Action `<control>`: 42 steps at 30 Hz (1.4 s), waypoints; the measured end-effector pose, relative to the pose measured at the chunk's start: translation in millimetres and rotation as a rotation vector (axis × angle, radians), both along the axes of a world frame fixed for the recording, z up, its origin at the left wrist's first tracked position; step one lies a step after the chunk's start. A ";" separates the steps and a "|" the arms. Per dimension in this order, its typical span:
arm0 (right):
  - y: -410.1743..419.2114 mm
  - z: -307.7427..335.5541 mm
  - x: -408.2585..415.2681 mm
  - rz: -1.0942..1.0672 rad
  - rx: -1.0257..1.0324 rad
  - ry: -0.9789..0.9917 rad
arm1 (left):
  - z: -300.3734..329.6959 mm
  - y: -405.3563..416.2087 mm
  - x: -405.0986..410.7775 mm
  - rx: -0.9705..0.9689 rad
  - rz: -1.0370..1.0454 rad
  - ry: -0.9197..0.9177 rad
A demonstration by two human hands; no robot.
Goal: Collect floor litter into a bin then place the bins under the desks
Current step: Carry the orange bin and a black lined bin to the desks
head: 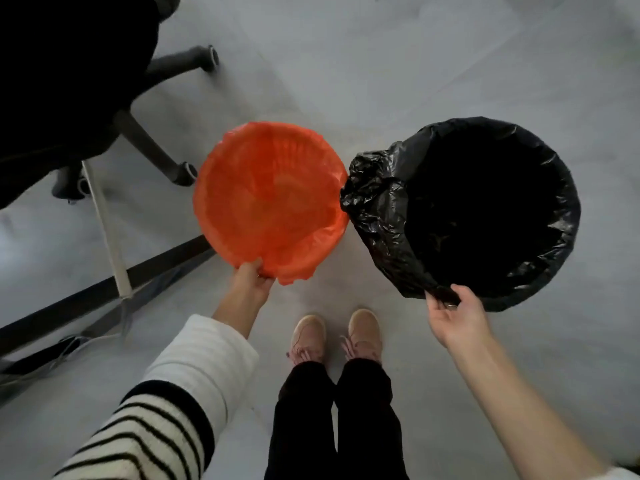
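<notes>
Now each hand [251, 277] [453, 315] grips a bin's [270, 199] [491, 209] near rim, seemingly lifted.

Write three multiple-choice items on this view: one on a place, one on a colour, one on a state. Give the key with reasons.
1. Where does the office chair stand relative to the orange-lined bin?
A. to its left and farther from the person
B. to its right
C. between the shoes

2. What colour is the liner of the bin gripped by the right hand?
A. orange
B. white
C. black

3. What is the left hand doing?
A. hanging free
B. gripping the near rim of the orange-lined bin
C. resting on the chair

Key: 1 A, the chair's seat and wheeled legs fill the upper left. 2 C, the right hand pinches the black-lined bin at its near edge. 3 B, the fingers curl over the orange rim.
</notes>
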State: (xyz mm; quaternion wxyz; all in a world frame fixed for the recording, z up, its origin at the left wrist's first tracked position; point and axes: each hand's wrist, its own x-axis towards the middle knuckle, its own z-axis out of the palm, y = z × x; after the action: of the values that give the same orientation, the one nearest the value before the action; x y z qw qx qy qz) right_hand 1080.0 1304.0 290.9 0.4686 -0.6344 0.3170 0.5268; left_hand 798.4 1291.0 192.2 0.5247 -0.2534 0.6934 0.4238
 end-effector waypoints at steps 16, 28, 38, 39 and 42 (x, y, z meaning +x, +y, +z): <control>7.4 -17.0 -10.5 0.100 -0.050 0.032 | -7.6 26.1 -16.6 0.173 0.182 -0.055; -6.8 92.0 24.5 0.522 -0.160 -0.221 | 151.8 19.6 60.1 -0.028 -0.705 0.176; 63.6 250.7 92.9 1.253 -0.076 -0.493 | 335.1 100.2 89.6 0.123 -1.243 0.569; 75.6 269.3 95.3 1.291 -0.040 -0.511 | 348.6 105.1 91.5 0.123 -1.277 0.584; 115.7 329.3 101.8 1.357 0.054 -0.612 | 398.7 124.1 96.3 0.128 -1.286 0.666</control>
State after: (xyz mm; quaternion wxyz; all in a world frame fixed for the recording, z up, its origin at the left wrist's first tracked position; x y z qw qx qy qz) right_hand 1181.7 1419.7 620.1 0.1233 -0.7973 -0.3022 0.5078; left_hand 894.7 1415.0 590.9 0.4447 0.3782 0.8021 0.1257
